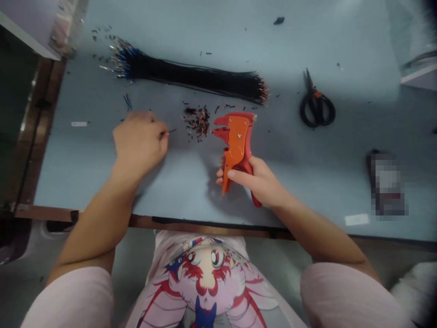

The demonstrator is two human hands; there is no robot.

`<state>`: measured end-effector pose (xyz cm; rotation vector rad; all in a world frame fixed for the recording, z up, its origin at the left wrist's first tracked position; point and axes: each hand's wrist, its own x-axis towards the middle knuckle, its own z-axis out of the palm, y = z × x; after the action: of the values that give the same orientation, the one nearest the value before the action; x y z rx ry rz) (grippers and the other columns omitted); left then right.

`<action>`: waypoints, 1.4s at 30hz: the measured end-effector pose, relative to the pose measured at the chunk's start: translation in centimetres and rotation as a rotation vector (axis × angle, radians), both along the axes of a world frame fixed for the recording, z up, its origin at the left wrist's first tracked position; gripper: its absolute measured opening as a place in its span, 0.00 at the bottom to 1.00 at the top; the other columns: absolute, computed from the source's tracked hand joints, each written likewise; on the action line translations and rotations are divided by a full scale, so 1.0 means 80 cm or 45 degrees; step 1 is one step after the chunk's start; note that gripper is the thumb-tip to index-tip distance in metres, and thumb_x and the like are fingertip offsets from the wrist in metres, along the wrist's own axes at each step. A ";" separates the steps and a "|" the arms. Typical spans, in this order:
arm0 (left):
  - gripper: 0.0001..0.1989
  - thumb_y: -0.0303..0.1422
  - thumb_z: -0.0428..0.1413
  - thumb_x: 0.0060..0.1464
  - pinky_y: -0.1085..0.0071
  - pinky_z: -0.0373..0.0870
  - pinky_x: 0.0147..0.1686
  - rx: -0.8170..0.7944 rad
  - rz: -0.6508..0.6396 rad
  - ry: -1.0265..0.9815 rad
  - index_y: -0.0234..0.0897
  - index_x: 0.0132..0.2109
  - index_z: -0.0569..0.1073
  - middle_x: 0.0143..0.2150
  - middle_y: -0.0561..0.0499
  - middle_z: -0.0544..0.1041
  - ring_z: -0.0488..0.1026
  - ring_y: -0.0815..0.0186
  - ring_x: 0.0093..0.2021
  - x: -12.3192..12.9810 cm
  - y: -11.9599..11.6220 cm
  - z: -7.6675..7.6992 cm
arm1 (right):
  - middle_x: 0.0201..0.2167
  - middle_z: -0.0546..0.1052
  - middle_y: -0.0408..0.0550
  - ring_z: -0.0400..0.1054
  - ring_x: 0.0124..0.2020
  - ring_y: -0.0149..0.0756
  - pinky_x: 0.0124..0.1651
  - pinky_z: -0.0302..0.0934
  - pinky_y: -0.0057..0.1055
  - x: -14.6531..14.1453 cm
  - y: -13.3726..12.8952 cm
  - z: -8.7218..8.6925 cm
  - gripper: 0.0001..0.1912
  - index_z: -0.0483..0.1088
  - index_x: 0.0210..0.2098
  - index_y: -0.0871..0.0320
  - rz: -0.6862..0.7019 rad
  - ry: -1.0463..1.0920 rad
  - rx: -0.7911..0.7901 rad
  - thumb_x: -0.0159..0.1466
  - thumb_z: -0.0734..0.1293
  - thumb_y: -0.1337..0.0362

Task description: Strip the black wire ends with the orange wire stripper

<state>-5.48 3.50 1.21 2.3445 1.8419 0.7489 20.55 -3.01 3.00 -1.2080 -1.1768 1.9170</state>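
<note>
In the head view my right hand (264,180) is wrapped around the handles of a red and orange wire stripper (238,136), whose jaws point left and stand apart. My left hand (141,139) is closed in a pinch, and the short end of a black wire (172,130) pokes out from its fingertips toward the jaws. Between the hands lies a small pile of black insulation scraps and copper bits (198,122). Behind them a thick bundle of black wires (191,76) stretches across the table, with blue and silvery ends at left and bare copper ends at right.
Black-handled scissors (317,107) lie at the right, points away from me. Farther right is a dark, blurred-out object (387,182), with a white label (357,220) near the front edge. Another white strip (79,124) and a few blue wire pieces (127,102) lie at the left.
</note>
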 end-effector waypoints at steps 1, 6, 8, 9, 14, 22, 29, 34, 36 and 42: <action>0.06 0.33 0.61 0.43 0.69 0.50 0.29 0.022 0.086 0.026 0.38 0.25 0.72 0.26 0.52 0.66 0.60 0.66 0.32 -0.005 0.005 -0.005 | 0.35 0.73 0.51 0.73 0.34 0.39 0.36 0.70 0.38 -0.001 0.001 0.000 0.15 0.64 0.42 0.62 -0.008 0.011 0.000 0.58 0.67 0.63; 0.08 0.29 0.55 0.47 0.66 0.53 0.30 -0.086 0.249 0.223 0.36 0.22 0.67 0.24 0.49 0.64 0.65 0.61 0.32 0.001 0.007 -0.012 | 0.35 0.74 0.52 0.74 0.34 0.40 0.36 0.70 0.38 0.000 0.002 -0.001 0.15 0.64 0.43 0.62 0.028 -0.012 0.053 0.59 0.67 0.62; 0.09 0.28 0.54 0.48 0.66 0.54 0.29 -0.060 0.265 0.233 0.36 0.21 0.66 0.24 0.48 0.65 0.66 0.59 0.32 0.004 0.006 -0.013 | 0.36 0.74 0.52 0.74 0.35 0.41 0.36 0.70 0.38 0.001 0.001 -0.001 0.14 0.64 0.43 0.62 0.064 -0.042 0.072 0.59 0.67 0.62; 0.09 0.28 0.54 0.47 0.66 0.54 0.29 -0.049 0.245 0.228 0.36 0.21 0.67 0.23 0.48 0.66 0.67 0.59 0.31 0.004 0.006 -0.014 | 0.36 0.74 0.52 0.74 0.35 0.41 0.36 0.70 0.38 0.001 0.000 -0.001 0.14 0.64 0.43 0.62 0.078 -0.056 0.081 0.60 0.67 0.62; 0.05 0.31 0.55 0.50 0.67 0.58 0.27 0.056 0.142 0.166 0.38 0.28 0.75 0.27 0.49 0.73 0.69 0.61 0.31 -0.009 0.014 -0.018 | 0.36 0.73 0.51 0.73 0.33 0.38 0.37 0.71 0.37 0.000 0.000 -0.005 0.13 0.65 0.42 0.61 0.104 -0.041 0.066 0.60 0.67 0.64; 0.02 0.33 0.58 0.51 0.64 0.65 0.38 0.395 -0.217 -0.146 0.43 0.32 0.77 0.30 0.53 0.77 0.71 0.64 0.34 0.028 -0.012 0.009 | 0.33 0.74 0.51 0.74 0.32 0.39 0.34 0.71 0.37 0.003 0.007 -0.008 0.15 0.65 0.41 0.63 0.071 0.282 -0.126 0.57 0.69 0.63; 0.01 0.32 0.58 0.50 0.63 0.62 0.37 0.475 -0.258 -0.093 0.41 0.30 0.74 0.27 0.53 0.74 0.68 0.65 0.31 0.040 -0.027 0.010 | 0.34 0.74 0.50 0.73 0.33 0.39 0.36 0.71 0.39 0.001 0.005 -0.014 0.15 0.65 0.41 0.63 0.044 0.416 -0.075 0.57 0.70 0.65; 0.05 0.30 0.57 0.49 0.66 0.61 0.32 0.370 -0.392 -0.083 0.39 0.26 0.69 0.25 0.53 0.72 0.65 0.66 0.29 0.060 -0.046 0.006 | 0.49 0.71 0.57 0.73 0.37 0.40 0.38 0.71 0.41 -0.001 0.006 -0.020 0.18 0.65 0.45 0.60 0.036 0.573 0.092 0.57 0.70 0.64; 0.05 0.30 0.57 0.48 0.67 0.61 0.31 0.320 -0.462 -0.135 0.39 0.27 0.69 0.26 0.54 0.72 0.66 0.67 0.29 0.067 -0.054 0.005 | 0.53 0.68 0.59 0.73 0.38 0.41 0.37 0.71 0.40 -0.001 0.009 -0.023 0.18 0.65 0.46 0.60 0.047 0.542 0.088 0.57 0.69 0.63; 0.05 0.29 0.57 0.48 0.65 0.60 0.32 0.345 -0.377 -0.161 0.39 0.27 0.68 0.25 0.53 0.71 0.66 0.66 0.29 0.065 -0.054 0.002 | 0.55 0.67 0.59 0.73 0.39 0.41 0.40 0.71 0.41 0.005 0.016 -0.022 0.18 0.63 0.47 0.58 -0.120 0.416 0.097 0.59 0.68 0.64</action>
<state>-0.30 -0.78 1.38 2.5781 1.3746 1.1329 20.95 -1.74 1.27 -0.8543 -0.9913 1.8921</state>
